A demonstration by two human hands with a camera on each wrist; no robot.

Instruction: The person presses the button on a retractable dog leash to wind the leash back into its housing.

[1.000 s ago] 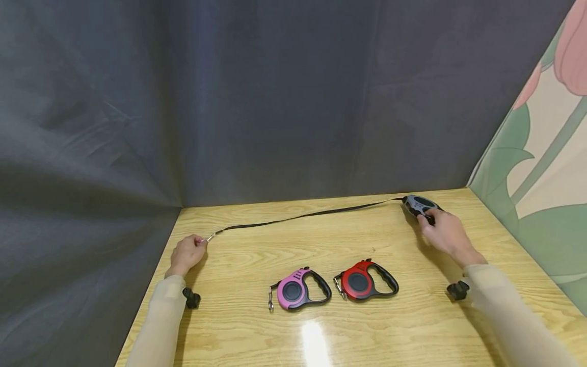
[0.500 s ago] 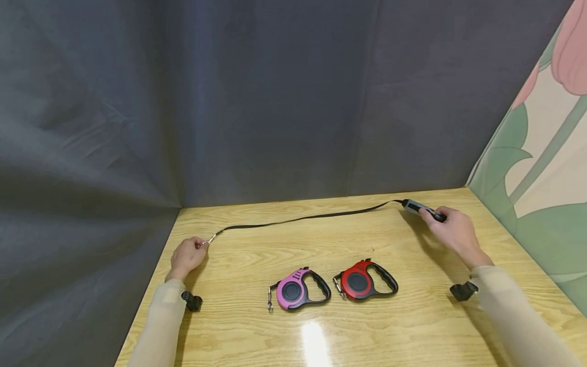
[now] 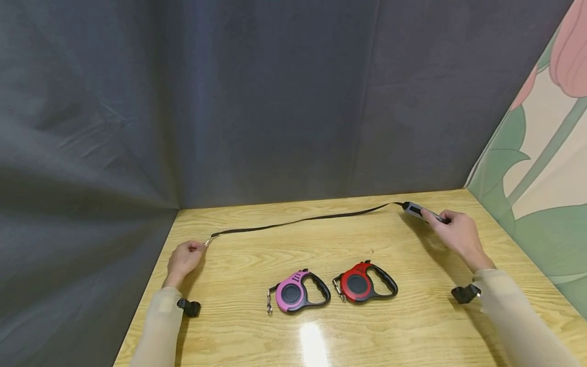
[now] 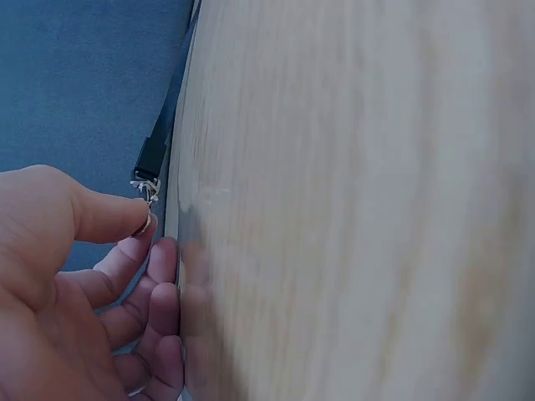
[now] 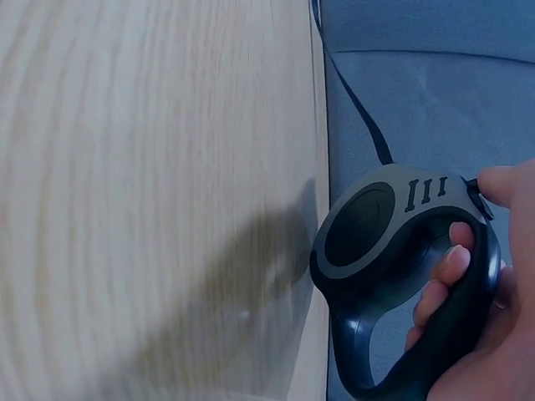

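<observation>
My right hand (image 3: 458, 234) grips the black handle of a grey retractable dog leash (image 5: 359, 230), fingers through its loop and thumb at the button on top. From its nose a black strap (image 3: 316, 218) runs leftward across the far part of the table, slightly slack. At the strap's other end, my left hand (image 3: 184, 261) pinches the metal clip (image 4: 147, 190) between thumb and index finger; the other fingers are loosely curled near the tabletop. A pink leash (image 3: 291, 293) and a red leash (image 3: 357, 284) lie flat between the hands, nearer the front.
The wood-grain table (image 3: 257, 336) ends at a dark grey curtain (image 3: 275, 102) behind and on the left. A flower-patterned panel (image 3: 541, 204) borders it on the right. Black wrist cameras sit on both sleeves.
My right hand has turned the grey leash from lying flatter to edge-up and shifted slightly right. My left hand has drawn the clip slightly left and toward me. The pink and red leashes stay put.
</observation>
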